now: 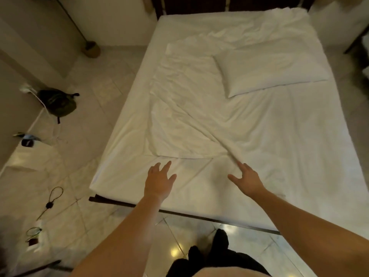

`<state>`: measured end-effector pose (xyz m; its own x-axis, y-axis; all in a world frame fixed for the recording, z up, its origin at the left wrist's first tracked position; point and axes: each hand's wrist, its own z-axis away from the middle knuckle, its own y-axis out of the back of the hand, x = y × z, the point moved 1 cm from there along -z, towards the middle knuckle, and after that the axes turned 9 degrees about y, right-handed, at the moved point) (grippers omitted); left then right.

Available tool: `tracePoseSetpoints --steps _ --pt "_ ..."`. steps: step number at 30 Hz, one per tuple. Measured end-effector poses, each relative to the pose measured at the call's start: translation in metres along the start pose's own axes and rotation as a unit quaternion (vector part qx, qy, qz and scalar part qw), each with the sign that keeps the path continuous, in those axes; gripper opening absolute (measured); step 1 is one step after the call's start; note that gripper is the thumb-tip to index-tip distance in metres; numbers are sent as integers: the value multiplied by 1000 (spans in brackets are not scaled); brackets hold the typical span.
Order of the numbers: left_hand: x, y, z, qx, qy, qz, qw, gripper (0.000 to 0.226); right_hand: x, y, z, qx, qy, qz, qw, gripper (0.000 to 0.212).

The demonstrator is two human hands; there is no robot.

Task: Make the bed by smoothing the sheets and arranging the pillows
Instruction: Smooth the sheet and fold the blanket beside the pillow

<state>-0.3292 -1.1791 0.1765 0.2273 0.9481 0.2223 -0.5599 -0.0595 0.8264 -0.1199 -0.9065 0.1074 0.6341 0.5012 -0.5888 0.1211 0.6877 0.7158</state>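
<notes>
While both hands, left hand (158,181) and right hand (248,178), spread empty fingers (166,166) over the rumpled sheet (179,116), the pillow (269,70) lies at one o'clock.

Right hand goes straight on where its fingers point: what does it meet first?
Likely the raised diagonal fold in the sheet, starting just past the right hand; depth is unclear, so it may already touch. The pillow lies right of that line.
</notes>
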Motion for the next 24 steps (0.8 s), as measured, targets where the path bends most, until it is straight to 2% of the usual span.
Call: tracePoseSetpoints --steps 2,5,11,18,24 --pt "-6 0 -13 3 5 7 1000 64 -9 -11 -13 -9 5 8 1000 98" --pt "-18 0 -40 8 -5 7 1000 67 -23 -28 -30 -26 -1 23 999 83" --pt "-50 -1 -137 -2 -35 -44 998 72 -51 -77 -68 -34 -15 42 998 80" --pt "-68 -23 -282 40 -144 -171 974 82 -86 -154 -151 9 -31 87 996 79" --pt "-72 -46 -379 -1 -223 -164 961 96 -102 -207 -226 15 -17 157 987 86"
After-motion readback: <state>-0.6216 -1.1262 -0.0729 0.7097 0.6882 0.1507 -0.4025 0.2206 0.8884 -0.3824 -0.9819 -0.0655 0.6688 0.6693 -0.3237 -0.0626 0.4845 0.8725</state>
